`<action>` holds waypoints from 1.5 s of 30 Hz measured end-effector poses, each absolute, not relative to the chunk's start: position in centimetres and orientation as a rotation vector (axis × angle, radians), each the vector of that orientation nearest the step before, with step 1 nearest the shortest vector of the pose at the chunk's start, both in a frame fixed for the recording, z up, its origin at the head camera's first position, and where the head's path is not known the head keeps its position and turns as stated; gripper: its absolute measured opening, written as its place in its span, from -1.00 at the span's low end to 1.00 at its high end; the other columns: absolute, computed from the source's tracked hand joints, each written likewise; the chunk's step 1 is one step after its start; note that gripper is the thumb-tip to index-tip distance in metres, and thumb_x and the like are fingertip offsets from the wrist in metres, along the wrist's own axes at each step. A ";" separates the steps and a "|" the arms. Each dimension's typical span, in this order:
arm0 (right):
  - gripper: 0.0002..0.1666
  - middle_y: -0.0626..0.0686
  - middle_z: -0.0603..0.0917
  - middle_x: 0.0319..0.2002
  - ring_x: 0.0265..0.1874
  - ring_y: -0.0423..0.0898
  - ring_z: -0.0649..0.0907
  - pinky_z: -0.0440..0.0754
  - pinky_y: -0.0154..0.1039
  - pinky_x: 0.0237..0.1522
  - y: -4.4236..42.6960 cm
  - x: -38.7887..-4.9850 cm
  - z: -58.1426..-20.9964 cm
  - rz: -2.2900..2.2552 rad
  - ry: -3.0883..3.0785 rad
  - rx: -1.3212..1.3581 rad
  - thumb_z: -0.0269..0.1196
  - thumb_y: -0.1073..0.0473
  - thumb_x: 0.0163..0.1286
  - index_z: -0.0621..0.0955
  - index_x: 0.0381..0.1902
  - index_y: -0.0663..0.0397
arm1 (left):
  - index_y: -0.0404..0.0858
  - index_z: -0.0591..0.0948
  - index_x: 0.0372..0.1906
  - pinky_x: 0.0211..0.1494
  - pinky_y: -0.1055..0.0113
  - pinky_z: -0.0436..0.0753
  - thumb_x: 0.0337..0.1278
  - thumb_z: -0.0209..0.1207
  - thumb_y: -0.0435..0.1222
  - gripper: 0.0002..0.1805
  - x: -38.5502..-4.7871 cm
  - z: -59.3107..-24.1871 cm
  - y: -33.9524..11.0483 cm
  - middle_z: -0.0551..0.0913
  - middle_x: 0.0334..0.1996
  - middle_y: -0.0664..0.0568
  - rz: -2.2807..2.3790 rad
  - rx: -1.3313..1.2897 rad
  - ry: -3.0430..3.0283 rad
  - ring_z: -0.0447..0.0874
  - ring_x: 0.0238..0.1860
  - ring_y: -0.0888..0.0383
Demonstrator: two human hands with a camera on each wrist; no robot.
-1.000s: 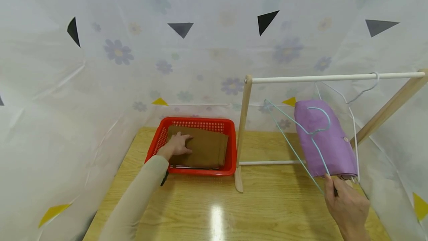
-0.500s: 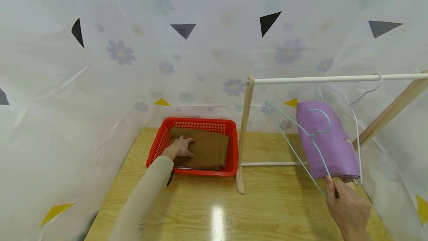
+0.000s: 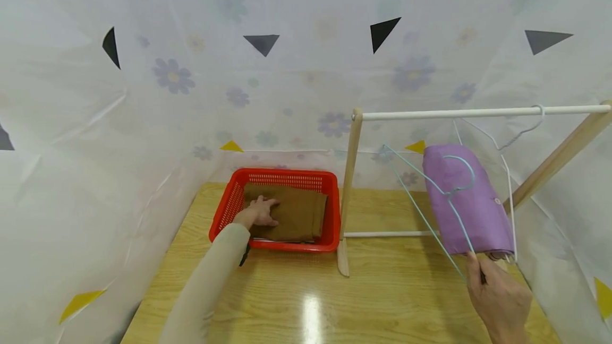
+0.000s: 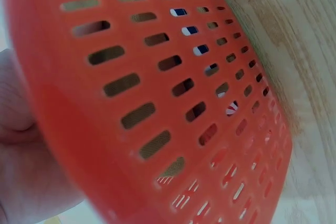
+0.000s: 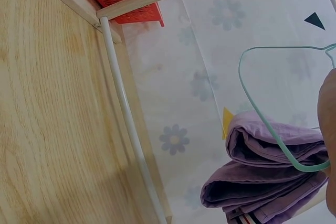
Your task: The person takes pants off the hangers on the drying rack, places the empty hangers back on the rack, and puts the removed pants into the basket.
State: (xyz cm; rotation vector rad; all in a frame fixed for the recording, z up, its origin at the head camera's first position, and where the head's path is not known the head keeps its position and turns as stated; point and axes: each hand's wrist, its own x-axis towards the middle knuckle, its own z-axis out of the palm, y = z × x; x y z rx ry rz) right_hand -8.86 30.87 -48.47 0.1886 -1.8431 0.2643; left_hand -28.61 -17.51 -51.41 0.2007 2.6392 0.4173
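Observation:
The left hand (image 3: 260, 212) lies with spread fingers on a folded brown cloth (image 3: 298, 211) inside a red basket (image 3: 287, 246). In the left wrist view the basket wall (image 4: 79, 145) hides most of that hand (image 4: 26, 166). The right hand (image 3: 499, 293) pinches the lower corner of a light green wire hanger (image 3: 415, 170), its hook upward. Behind it, a folded purple garment (image 3: 466, 200) hangs on a white hanger (image 3: 509, 190). In the right wrist view the green hanger (image 5: 261, 116) crosses in front of the purple folds (image 5: 273, 182).
A rack with wooden legs (image 3: 350, 174) and a white top rail (image 3: 430, 114) stands at the right; its lower white bar (image 3: 382, 234) runs above the wooden table (image 3: 268, 301). Flower-patterned sheeting (image 3: 287, 89) surrounds the table at the back and sides.
The head view has shifted slightly. Both hands keep nearly the same places, and the green hanger's upper left corner has moved slightly right.

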 end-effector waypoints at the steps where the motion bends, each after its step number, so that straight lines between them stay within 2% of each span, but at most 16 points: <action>1: -0.20 0.04 0.15 -0.87 -0.93 0.03 0.12 -0.16 -0.16 -0.78 30.9 -8.8 -48.5 0.263 -1.848 0.187 0.03 -0.17 0.66 0.21 -0.79 0.09 | -0.04 0.31 0.62 0.49 -0.39 0.40 0.37 0.34 -0.08 -0.21 -28.6 -51.4 -17.5 0.11 0.61 -0.40 0.415 0.202 2.641 0.14 0.59 -0.46; 9: -0.20 0.05 0.17 -0.89 -0.94 -0.01 0.11 -0.15 -0.18 -0.80 31.1 -8.8 -48.6 0.256 -1.854 0.192 0.03 -0.17 0.65 0.23 -0.80 0.09 | -0.05 0.28 0.63 0.49 -0.39 0.40 0.41 0.30 -0.08 -0.21 -28.5 -51.6 -17.5 0.11 0.62 -0.39 0.407 0.224 2.651 0.13 0.60 -0.47; 16: -0.21 0.07 0.21 -0.90 -0.94 0.00 0.14 -0.14 -0.19 -0.81 31.2 -8.7 -48.9 0.249 -1.875 0.196 0.03 -0.16 0.65 0.25 -0.79 0.08 | -0.09 0.26 0.65 0.53 -0.46 0.30 0.43 0.25 -0.01 -0.20 -28.1 -51.1 -17.5 0.08 0.64 -0.38 0.456 0.204 2.631 -0.01 0.64 -0.50; 19: -0.21 0.06 0.20 -0.90 -0.94 -0.01 0.13 -0.14 -0.20 -0.81 31.3 -8.6 -49.0 0.246 -1.880 0.192 0.03 -0.16 0.66 0.23 -0.80 0.07 | -0.09 0.26 0.64 0.56 -0.46 0.24 0.41 0.26 0.03 -0.18 -28.0 -50.6 -17.0 0.10 0.63 -0.38 0.448 0.188 2.644 0.01 0.64 -0.49; 24: -0.20 0.00 0.16 -0.89 -0.91 -0.18 0.07 -0.16 -0.26 -0.81 31.5 -8.6 -49.0 0.234 -1.896 0.194 0.02 -0.17 0.66 0.22 -0.80 0.05 | -0.11 0.25 0.64 0.63 -0.41 0.14 0.42 0.25 0.04 -0.18 -28.0 -49.6 -15.8 0.11 0.64 -0.39 0.395 0.217 2.676 0.06 0.65 -0.42; 28: -0.20 -0.02 0.16 -0.89 -0.87 -0.27 0.05 -0.16 -0.29 -0.81 31.7 -8.6 -49.0 0.230 -1.912 0.193 0.00 -0.18 0.67 0.23 -0.80 0.04 | -0.13 0.25 0.64 0.63 -0.36 0.21 0.43 0.25 0.02 -0.18 -27.8 -48.9 -14.6 0.12 0.64 -0.38 0.380 0.297 2.697 0.08 0.65 -0.40; 34: -0.20 0.03 0.17 -0.89 -0.93 -0.10 0.10 -0.14 -0.22 -0.81 31.4 -8.6 -48.8 0.241 -1.886 0.194 0.02 -0.18 0.66 0.24 -0.79 0.07 | -0.10 0.33 0.59 0.54 -0.33 0.37 0.39 0.29 0.03 -0.22 -27.4 -48.8 -12.6 0.29 0.56 -0.33 0.336 0.463 2.742 0.22 0.59 -0.40; 45: -0.21 0.03 0.17 -0.89 -0.94 -0.08 0.10 -0.16 -0.23 -0.81 31.2 -8.6 -48.7 0.235 -1.876 0.194 0.04 -0.16 0.66 0.24 -0.79 0.08 | -0.06 0.44 0.53 0.51 -0.25 0.48 0.36 0.33 0.01 -0.29 -26.4 -48.8 -9.5 0.42 0.51 -0.21 0.321 0.613 2.733 0.35 0.52 -0.34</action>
